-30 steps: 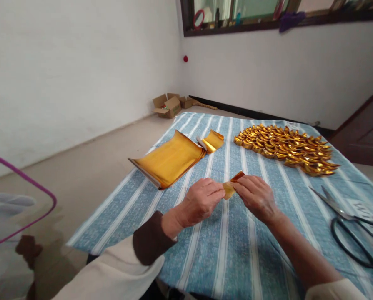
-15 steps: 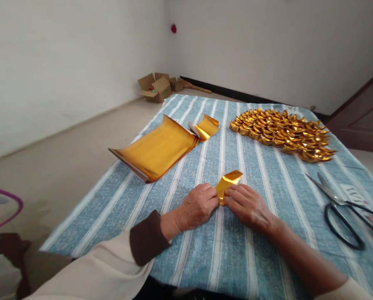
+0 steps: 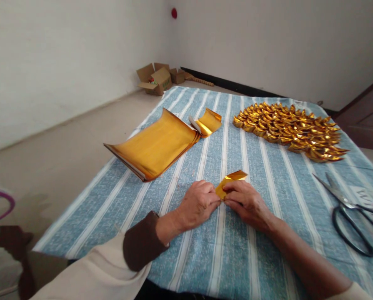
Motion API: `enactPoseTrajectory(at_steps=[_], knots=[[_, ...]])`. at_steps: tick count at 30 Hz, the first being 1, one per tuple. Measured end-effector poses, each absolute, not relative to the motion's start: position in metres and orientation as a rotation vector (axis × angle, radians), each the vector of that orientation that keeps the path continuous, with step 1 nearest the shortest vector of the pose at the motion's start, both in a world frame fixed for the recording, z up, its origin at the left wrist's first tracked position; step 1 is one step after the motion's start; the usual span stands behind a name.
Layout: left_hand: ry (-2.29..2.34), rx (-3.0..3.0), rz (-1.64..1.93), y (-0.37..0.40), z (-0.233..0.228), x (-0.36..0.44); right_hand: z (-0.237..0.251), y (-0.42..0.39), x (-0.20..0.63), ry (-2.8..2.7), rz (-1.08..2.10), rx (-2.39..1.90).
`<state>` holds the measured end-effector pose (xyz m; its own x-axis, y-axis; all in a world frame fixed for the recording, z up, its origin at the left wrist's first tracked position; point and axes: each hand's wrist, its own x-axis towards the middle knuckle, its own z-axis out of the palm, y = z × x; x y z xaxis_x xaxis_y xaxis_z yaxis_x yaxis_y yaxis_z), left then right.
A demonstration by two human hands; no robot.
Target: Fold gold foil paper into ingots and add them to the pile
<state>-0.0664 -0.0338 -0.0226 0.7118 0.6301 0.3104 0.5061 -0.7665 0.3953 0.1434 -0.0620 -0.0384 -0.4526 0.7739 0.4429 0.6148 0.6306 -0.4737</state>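
Between my two hands is a small piece of gold foil paper (image 3: pixel 224 187), partly folded, its far end angled up to the right. My left hand (image 3: pixel 200 204) is closed on its near left edge, fingers pinched together. From the other side my right hand (image 3: pixel 247 202) pinches the near right part, with fingers lying over the paper. Fingers hide part of the folds. Beyond my left hand lies a stack of large gold sheets (image 3: pixel 156 146) with curled edges. A smaller stack of gold paper (image 3: pixel 209 123) sits against its far right corner.
Many folded gold paper ingots (image 3: pixel 286 129) stand packed together at the far right. Black-handled scissors (image 3: pixel 345 204) lie open to the right of my right arm. A striped blue cloth (image 3: pixel 186 258) covers the table. Open cardboard boxes (image 3: pixel 156 79) stand on the floor behind.
My right fingers have shifted over the gold paper, covering more of it, and its near edge is pressed between both hands. The camera view has tilted slightly downward.
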Motion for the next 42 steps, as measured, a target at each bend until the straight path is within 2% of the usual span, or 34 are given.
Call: enactPoseTrajectory(at_steps=[7,17,42], knots=[[1.007,2.409,0.673,-0.035,-0.017,-0.067,-0.037,-0.06,0.143,-2.158,0.492,-1.144],[1.267,2.491,0.512,-0.039,-0.013,-0.065,-0.032,-0.059,0.135,-2.086,0.588,-1.227],[1.421,2.595,0.432,-0.039,-0.012,-0.061,-0.048,-0.06,0.123,-2.039,0.289,-1.51]])
